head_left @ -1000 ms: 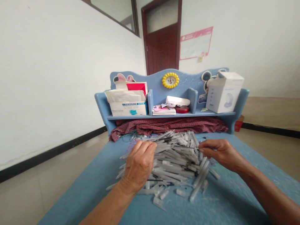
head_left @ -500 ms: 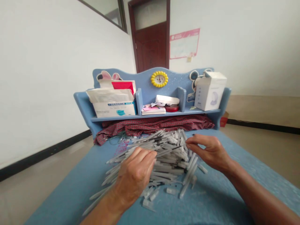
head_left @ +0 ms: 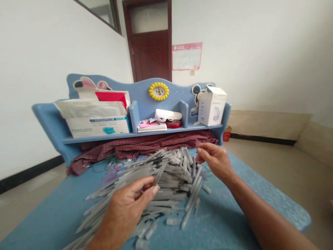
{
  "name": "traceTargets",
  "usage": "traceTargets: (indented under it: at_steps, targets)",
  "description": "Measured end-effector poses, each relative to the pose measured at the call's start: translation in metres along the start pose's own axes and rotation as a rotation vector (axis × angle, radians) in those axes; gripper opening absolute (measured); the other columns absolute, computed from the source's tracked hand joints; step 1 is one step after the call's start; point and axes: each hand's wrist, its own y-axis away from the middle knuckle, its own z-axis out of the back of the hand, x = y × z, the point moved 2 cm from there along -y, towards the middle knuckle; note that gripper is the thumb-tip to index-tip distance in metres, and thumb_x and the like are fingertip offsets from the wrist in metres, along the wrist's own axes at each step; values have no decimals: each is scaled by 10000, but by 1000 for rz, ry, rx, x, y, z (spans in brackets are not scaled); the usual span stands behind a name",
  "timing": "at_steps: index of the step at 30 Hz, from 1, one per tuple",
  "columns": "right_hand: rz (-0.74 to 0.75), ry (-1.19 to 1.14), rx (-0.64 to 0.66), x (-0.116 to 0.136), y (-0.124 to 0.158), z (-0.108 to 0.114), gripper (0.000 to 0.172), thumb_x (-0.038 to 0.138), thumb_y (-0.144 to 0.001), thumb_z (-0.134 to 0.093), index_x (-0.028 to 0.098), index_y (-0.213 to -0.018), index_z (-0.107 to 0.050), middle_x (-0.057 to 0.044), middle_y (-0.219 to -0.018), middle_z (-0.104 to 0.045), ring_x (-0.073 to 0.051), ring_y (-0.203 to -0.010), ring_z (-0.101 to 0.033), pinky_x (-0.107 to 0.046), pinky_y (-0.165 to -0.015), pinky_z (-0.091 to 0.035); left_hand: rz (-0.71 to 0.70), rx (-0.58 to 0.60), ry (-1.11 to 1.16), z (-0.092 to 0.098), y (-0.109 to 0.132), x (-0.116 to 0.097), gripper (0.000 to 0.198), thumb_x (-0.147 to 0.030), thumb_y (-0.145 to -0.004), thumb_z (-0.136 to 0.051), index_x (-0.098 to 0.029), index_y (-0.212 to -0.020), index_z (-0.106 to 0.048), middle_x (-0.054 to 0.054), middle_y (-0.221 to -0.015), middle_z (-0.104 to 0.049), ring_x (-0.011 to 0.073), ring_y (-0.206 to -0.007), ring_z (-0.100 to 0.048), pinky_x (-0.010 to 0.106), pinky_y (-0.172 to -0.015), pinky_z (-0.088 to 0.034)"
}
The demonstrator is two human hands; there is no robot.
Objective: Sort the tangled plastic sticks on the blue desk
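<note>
A heap of clear plastic pen barrels and caps [head_left: 166, 180] lies on the blue desk top [head_left: 229, 215]. My left hand [head_left: 127, 205] rests on the near left side of the heap, thumb and fingers pinched on one clear barrel [head_left: 159, 175] that sticks up to the right. My right hand [head_left: 214, 160] is at the far right edge of the heap, fingertips pinched together on a small piece I cannot make out. Loose short caps [head_left: 171, 221] lie in front of the heap.
A blue shelf unit [head_left: 145, 132] at the desk's back holds a mask box [head_left: 97, 123], papers, a red tin, a white carton [head_left: 212, 106] and a yellow clock. Red checked cloth [head_left: 145, 144] lies under it. The desk's right corner [head_left: 304, 218] drops to tiled floor.
The view has swung right. My left hand has turned and now pinches one barrel lifted from the heap. My right hand has drawn in and up at the heap's far edge.
</note>
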Motion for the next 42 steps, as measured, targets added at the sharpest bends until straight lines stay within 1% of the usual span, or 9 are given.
traceTargets:
  at_steps: [4,9,11,16,21,28,31,37,42]
  targets:
    - [-203,38,-142,-8,-17,18,237,351,-729,-579,122,-785,-589,-6,-525,-604,-98,-422,-538,-209,-433,-446,80,105,125,-1,-2,6,282,-379,-703,-609,-189,-897,-684,15,-771,-725,173,-713,-667,228,-682,-534]
    - [-200,731,211,-10,-35,15,182,252,-765,-496,156,-774,-650,-24,-626,-645,-117,-553,-598,-196,-488,-414,119,97,152,-3,-1,6,294,-367,-673,-620,-170,-883,-681,19,-730,-721,172,-663,-656,256,-691,-532]
    - [-195,934,258,-20,-44,14,157,210,-747,-517,186,-758,-672,-28,-692,-663,-145,-685,-622,-210,-565,-418,119,91,153,-2,-1,4,293,-364,-663,-623,-162,-868,-680,18,-726,-718,168,-657,-652,247,-683,-527]
    - [-330,1099,250,-66,-64,15,138,184,-754,-571,181,-842,-677,-85,-885,-663,-220,-908,-593,-284,-717,-435,66,137,114,-1,1,0,248,-341,-711,-585,-174,-870,-676,0,-756,-711,148,-702,-647,197,-657,-504]
    - [-439,1126,302,-101,-72,12,280,298,-858,-514,145,-1091,-543,-78,-1091,-563,-185,-937,-565,-381,-789,-475,34,135,34,0,3,4,240,-331,-738,-558,-181,-884,-676,-8,-774,-705,139,-713,-641,185,-653,-492]
    - [-487,1027,256,-113,-69,7,295,298,-869,-499,157,-1127,-518,-76,-1122,-542,-183,-947,-559,-384,-792,-477,41,161,-31,0,3,8,256,-344,-752,-534,-181,-903,-661,-5,-771,-697,141,-713,-641,201,-674,-487]
    - [-455,904,242,-104,-67,6,207,262,-849,-527,131,-1000,-579,-75,-1014,-594,-174,-893,-583,-348,-764,-484,39,167,-50,0,4,7,258,-343,-755,-526,-177,-901,-660,-4,-759,-692,141,-702,-636,207,-675,-486]
    - [-321,483,315,-46,-47,-8,129,221,-792,-529,117,-852,-579,-33,-714,-647,-125,-622,-628,-222,-552,-493,5,185,-94,2,4,3,249,-335,-767,-513,-183,-895,-664,-1,-762,-692,145,-699,-626,216,-672,-480]
    - [-179,-185,442,12,-12,-26,220,316,-649,-699,118,-696,-615,9,-525,-591,-86,-470,-536,-209,-485,-449,-44,218,-158,0,7,1,238,-344,-788,-509,-199,-894,-664,-13,-749,-684,137,-665,-609,208,-619,-457]
